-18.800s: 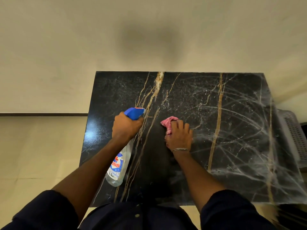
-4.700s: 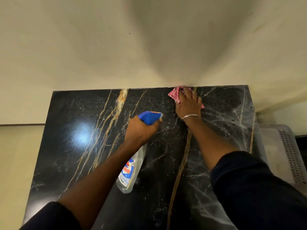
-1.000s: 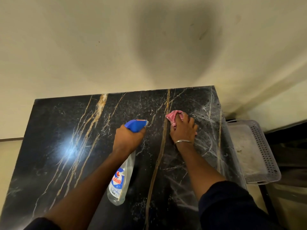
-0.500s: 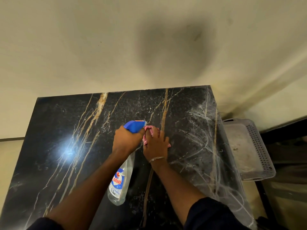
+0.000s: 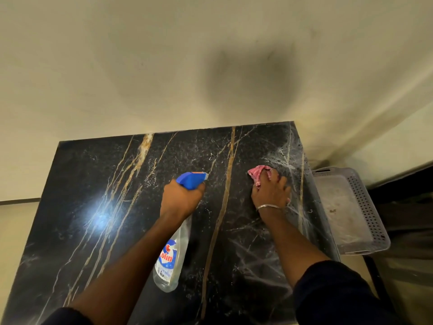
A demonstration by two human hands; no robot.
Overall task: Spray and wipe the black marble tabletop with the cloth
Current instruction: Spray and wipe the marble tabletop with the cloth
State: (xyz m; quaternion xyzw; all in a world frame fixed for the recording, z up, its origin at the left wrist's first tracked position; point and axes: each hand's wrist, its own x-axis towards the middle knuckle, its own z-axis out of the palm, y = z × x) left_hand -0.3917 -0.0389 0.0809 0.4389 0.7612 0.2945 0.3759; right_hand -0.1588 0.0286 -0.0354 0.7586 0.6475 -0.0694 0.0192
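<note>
The black marble tabletop (image 5: pixel 98 188) with gold and white veins fills the lower part of the view. My left hand (image 5: pixel 180 199) grips the neck of a clear spray bottle (image 5: pixel 171 256) with a blue trigger head, held over the table's middle. My right hand (image 5: pixel 270 192) presses a pink cloth (image 5: pixel 257 173) flat on the marble near the far right corner; most of the cloth is hidden under the palm. Wet smears and droplets show around the cloth and along the right side.
A grey perforated plastic basket (image 5: pixel 365 207) stands just off the table's right edge, lower than the top. A cream wall (image 5: pixel 164 66) runs along the table's far edge. Pale floor (image 5: pixel 14 231) shows at left.
My right hand has slid the cloth from beside the bottle's head to the right, toward the far right corner. My left hand and the bottle have stayed in place.
</note>
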